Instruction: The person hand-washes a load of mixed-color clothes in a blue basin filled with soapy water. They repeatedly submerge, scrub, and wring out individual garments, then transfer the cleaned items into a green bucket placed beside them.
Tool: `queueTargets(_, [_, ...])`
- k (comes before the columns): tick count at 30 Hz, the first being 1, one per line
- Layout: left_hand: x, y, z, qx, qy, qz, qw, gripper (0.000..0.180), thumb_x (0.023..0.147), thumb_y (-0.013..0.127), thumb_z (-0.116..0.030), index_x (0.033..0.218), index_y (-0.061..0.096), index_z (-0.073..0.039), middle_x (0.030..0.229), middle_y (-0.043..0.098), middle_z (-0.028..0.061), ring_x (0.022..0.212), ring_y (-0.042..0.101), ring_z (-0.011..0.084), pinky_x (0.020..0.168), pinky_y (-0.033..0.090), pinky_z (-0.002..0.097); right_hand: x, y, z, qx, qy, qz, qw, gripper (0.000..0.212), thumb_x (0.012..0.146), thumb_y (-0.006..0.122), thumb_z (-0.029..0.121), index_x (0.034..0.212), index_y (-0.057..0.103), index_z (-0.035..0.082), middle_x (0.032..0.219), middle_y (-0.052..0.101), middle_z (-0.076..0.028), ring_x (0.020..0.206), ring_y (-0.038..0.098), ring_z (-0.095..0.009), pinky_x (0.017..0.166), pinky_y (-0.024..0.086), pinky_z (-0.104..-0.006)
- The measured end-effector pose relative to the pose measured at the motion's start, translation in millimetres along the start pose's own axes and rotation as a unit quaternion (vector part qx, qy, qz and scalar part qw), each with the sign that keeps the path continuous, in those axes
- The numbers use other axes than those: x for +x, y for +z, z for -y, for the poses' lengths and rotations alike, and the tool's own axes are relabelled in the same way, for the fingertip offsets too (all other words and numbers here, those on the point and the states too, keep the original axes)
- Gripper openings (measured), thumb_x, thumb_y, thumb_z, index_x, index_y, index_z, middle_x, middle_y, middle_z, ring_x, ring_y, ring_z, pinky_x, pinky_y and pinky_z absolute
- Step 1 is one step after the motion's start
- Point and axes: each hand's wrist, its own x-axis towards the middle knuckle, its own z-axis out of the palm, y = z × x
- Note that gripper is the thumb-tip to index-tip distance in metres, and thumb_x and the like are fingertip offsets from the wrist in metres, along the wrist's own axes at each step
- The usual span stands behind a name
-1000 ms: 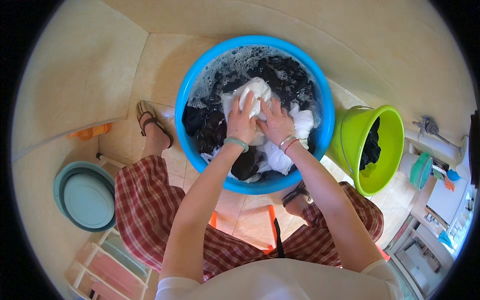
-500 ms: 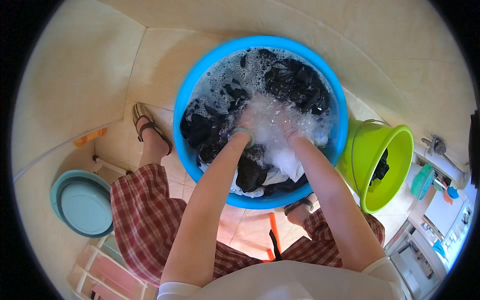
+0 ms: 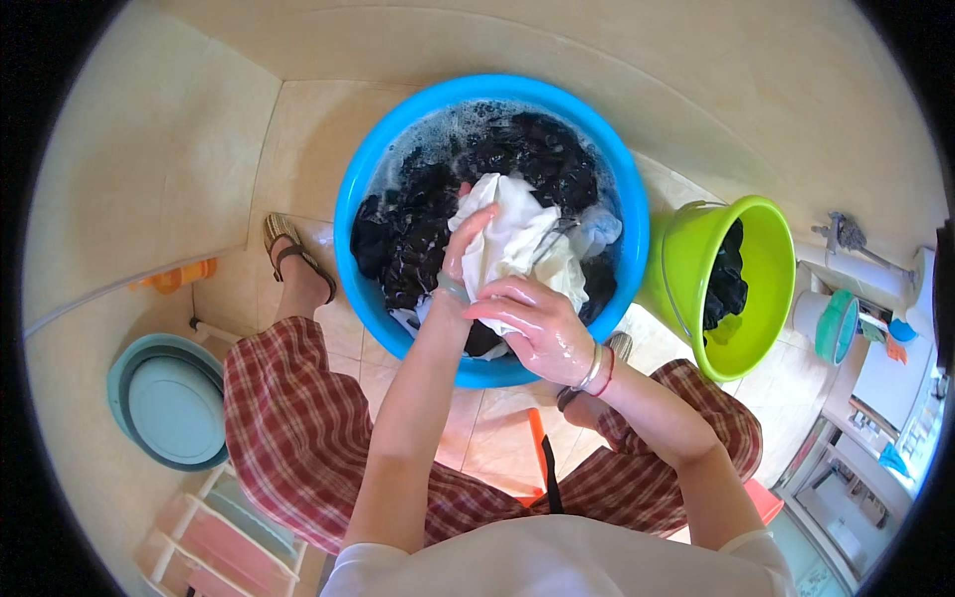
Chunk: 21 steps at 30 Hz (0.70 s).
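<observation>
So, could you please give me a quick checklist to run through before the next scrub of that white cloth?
1. Both hands on the white cloth: left hand and right hand grip it. Ok.
2. Cloth lifted above the blue basin. Ok.
3. Soapy water in basin: suds visible. Ok.
4. Dark laundry kept apart from the cloth: touching it. Not ok.
5. Green bucket upright: tilted. Not ok.
6. Cloth clean: cannot tell.

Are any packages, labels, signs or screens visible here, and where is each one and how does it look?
No clear label, sign or screen shows.
Small items on shelf: far right edge, teal, blue and orange, too small to tell if packages.
Hands: the left hand and right hand hold a white cloth over the blue basin; it bears no label.
</observation>
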Motion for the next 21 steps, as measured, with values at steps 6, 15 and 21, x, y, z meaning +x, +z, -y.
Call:
queueTargets(6, [-10, 20, 18, 0.004, -0.057, -0.018, 0.998, 0.026, 0.09, 0.055, -0.013, 0.115, 0.057, -0.006, 0.115, 0.059, 0.0078, 0.104, 0.059, 0.0218, 0.09, 0.048, 0.0377, -3, 14, 16, -0.251, -0.074, -0.106, 0.959, 0.044, 0.069, 0.074, 0.021, 0.112, 0.065, 0.017, 0.105, 0.054, -0.004, 0.089, 0.056, -0.023, 0.071, 0.046, -0.0362])
queueTargets(15, [-15, 27, 13, 0.08, -0.035, -0.11, 0.99, 0.023, 0.09, 0.055, -0.013, 0.111, 0.059, -0.007, 0.103, 0.062, 0.0064, 0.093, 0.061, 0.0186, 0.08, 0.051, 0.0328, 21, 19, -13, -0.204, -0.038, -0.246, 0.947, 0.014, 0.074, 0.072, 0.018, 0.081, 0.061, 0.012, 0.082, 0.056, -0.007, 0.071, 0.06, -0.028, 0.055, 0.047, -0.0361])
queueTargets(21, [-28, 36, 14, 0.261, 0.039, -0.262, 0.928, 0.02, 0.089, 0.054, -0.01, 0.107, 0.062, -0.007, 0.098, 0.063, 0.0044, 0.087, 0.062, 0.0158, 0.072, 0.052, 0.0287, 23, 9, -62, -0.133, 0.053, -0.236, 0.961, 0.009, 0.083, 0.06, 0.02, 0.082, 0.061, 0.011, 0.086, 0.062, -0.012, 0.07, 0.061, -0.036, 0.063, 0.051, -0.0439])
